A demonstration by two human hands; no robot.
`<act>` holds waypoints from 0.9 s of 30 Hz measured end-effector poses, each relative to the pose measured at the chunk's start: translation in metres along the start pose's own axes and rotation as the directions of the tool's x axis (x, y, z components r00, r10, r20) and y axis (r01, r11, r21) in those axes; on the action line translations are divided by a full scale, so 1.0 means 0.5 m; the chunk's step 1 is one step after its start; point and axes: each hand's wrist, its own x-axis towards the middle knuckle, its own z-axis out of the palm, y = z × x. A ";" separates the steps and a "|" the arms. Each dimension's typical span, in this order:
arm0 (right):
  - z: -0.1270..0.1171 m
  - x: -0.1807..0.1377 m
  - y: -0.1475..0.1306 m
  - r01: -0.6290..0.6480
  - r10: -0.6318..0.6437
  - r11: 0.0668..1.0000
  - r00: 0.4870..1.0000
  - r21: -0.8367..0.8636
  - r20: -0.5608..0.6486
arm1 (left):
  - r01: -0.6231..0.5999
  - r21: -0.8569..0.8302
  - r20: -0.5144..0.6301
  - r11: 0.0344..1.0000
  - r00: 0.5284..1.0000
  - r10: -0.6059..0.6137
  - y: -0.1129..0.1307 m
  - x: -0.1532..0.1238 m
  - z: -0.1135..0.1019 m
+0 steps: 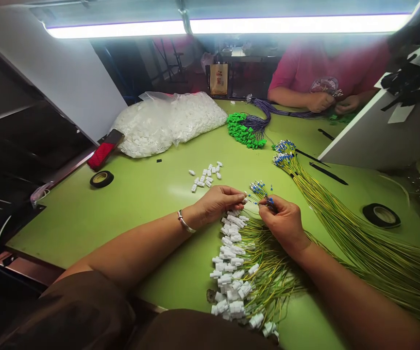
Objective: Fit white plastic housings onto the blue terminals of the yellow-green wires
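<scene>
My left hand point(221, 203) pinches a small white connector housing point(245, 199) between thumb and fingertips. Just right of it, my right hand point(283, 219) is closed on a bunch of thin wires with blue-sleeved metal terminals point(260, 188) sticking out past the fingers. One wire end is close to the housing; whether it sits inside I cannot tell. Below both hands lies a heap of yellow-green wires point(271, 257) ending in white connectors point(231, 265). Several loose white housings point(208, 176) are scattered on the green table point(159, 194) beyond my left hand.
A large clear bag of white parts point(169, 121) lies at the back. Green-ended purple wires point(246, 129) and a long yellow-green bundle point(326, 214) lie to the right. Black tape rolls point(101, 179) sit on both sides. Across the table a person in pink point(326, 73) handles wires.
</scene>
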 end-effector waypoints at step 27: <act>0.003 0.000 0.002 0.042 -0.039 0.999 0.991 -0.019 0.124 | -0.177 0.065 -0.082 0.982 0.980 0.182 -0.030 -0.005 0.030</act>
